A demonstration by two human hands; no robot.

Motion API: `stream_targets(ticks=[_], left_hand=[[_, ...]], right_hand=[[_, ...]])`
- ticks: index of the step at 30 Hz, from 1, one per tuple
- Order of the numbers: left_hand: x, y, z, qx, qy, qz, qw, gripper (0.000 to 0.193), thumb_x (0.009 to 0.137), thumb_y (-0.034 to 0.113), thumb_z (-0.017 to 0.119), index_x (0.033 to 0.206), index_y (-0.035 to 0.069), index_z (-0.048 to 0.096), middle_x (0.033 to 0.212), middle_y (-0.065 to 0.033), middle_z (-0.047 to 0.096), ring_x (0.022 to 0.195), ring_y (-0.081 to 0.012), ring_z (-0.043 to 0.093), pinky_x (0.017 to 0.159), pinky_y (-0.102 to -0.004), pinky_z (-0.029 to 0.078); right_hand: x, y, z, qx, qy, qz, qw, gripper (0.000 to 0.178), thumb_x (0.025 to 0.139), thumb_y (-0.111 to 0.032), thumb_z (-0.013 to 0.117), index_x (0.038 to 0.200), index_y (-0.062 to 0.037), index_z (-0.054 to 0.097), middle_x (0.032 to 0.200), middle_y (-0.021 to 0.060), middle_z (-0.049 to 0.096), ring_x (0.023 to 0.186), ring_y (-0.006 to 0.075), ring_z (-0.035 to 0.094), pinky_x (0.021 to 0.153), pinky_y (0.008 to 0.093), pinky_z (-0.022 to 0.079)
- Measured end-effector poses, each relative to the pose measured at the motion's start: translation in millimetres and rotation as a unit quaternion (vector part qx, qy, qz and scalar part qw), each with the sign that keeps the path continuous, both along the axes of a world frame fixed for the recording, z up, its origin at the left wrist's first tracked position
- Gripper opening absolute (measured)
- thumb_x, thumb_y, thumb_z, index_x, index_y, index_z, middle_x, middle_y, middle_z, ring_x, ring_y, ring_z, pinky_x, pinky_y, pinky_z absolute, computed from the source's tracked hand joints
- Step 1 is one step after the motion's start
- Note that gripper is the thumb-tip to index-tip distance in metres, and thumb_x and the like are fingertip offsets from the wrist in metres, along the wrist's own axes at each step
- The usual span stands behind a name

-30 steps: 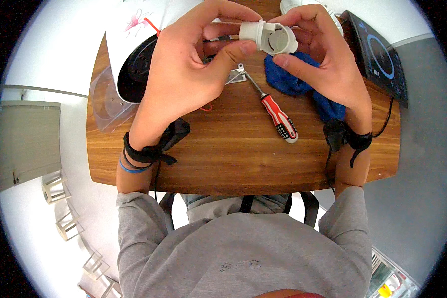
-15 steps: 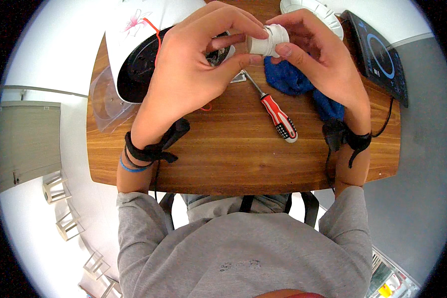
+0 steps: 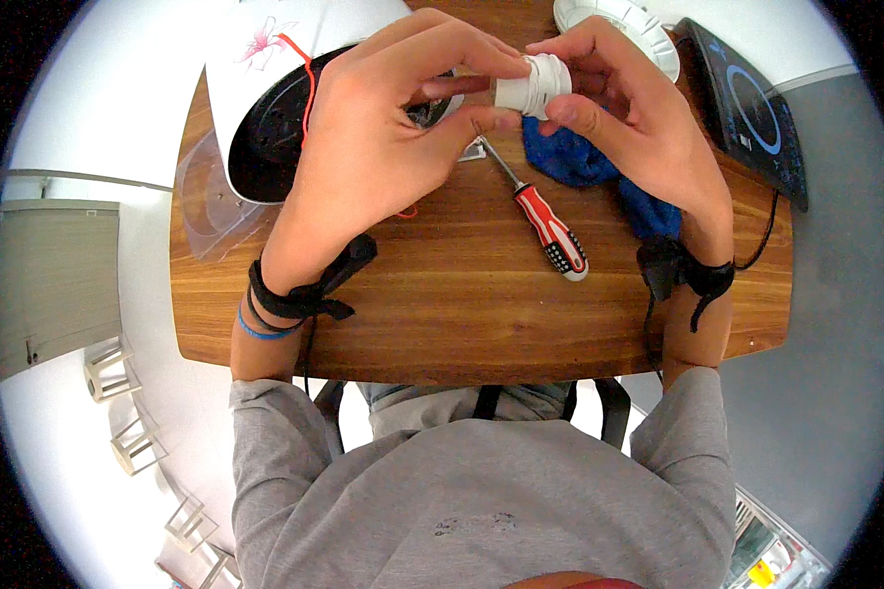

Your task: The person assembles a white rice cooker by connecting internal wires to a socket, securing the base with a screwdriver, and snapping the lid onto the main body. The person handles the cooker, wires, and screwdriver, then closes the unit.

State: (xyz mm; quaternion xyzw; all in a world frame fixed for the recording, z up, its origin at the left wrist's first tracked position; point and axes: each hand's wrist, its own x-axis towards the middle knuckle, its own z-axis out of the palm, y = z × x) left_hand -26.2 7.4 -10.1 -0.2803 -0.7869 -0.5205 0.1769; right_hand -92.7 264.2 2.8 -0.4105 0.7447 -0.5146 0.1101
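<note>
With both hands raised above the far half of the table point(image 3: 442, 314), gripping a small white plastic cylindrical fitting point(image 3: 524, 90). Pinching its smooth left end between the thumb and fingers of the left hand point(image 3: 388, 137); clasping its ridged right end with the thumb and curled fingers of the right hand point(image 3: 629, 108). Holding it on its side, roughly crosswise between the two sets of fingertips. Wearing a black strap point(image 3: 316, 291) on each wrist. Below the right hand, seeing a crumpled blue cloth point(image 3: 572, 159), partly covered by that hand. Nearer the body, seeing a red-and-white screwdriver point(image 3: 550, 231), angled with its tip toward the left thumb. Left of the left hand, facing a white casing point(image 3: 339, 18) with a pink flower, dark interior and red wire point(image 3: 310, 93).
</note>
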Motion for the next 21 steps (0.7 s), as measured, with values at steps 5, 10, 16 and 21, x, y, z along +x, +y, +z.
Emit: stream_targets(ticks=[5,10,16,21], left_hand=[[-2.3,0.8,13.2,-0.044,0.047,0.022,0.998,0.031,0.084,-0.009,0.085,0.113,-0.002,0.079,0.116,-0.0136,0.076,0.097,-0.0209,0.078,0.079,-0.0315,0.063],[3.5,1.9,22.1,-0.061,0.037,0.035,0.997,0.030,0.085,-0.008,0.085,0.114,-0.002,0.079,0.115,-0.0142,0.075,0.098,-0.0231,0.080,0.080,-0.0323,0.065],[5.2,5.1,17.7,-0.059,0.053,0.046,0.996,0.029,0.086,-0.008,0.085,0.113,-0.002,0.078,0.115,-0.0139,0.076,0.098,-0.0237,0.080,0.080,-0.0329,0.065],[5.8,6.4,13.1,-0.082,0.083,0.064,0.991,0.028,0.085,-0.009,0.084,0.111,-0.001,0.078,0.116,-0.0138,0.076,0.098,-0.0237,0.080,0.080,-0.0330,0.065]], right_hand=[[0.9,-4.0,0.6,-0.019,-0.002,0.011,1.000,0.038,0.111,-0.020,0.071,0.139,0.0018,0.057,0.117,0.0111,0.070,0.105,0.0168,0.070,0.090,0.0336,0.057],[3.0,-6.1,2.5,-0.007,-0.024,0.011,1.000,0.032,0.114,-0.020,0.067,0.135,0.0009,0.055,0.113,0.0098,0.068,0.096,0.0137,0.068,0.084,0.0302,0.056],[10.4,-7.4,5.4,-0.011,-0.063,-0.017,0.998,0.029,0.117,-0.021,0.060,0.134,0.0005,0.053,0.111,0.0088,0.068,0.091,0.0116,0.065,0.080,0.0289,0.055],[9.1,-8.0,4.6,0.023,-0.104,-0.004,0.994,0.030,0.118,-0.021,0.057,0.137,-0.0007,0.048,0.114,0.0101,0.067,0.087,0.0114,0.062,0.079,0.0285,0.055]])
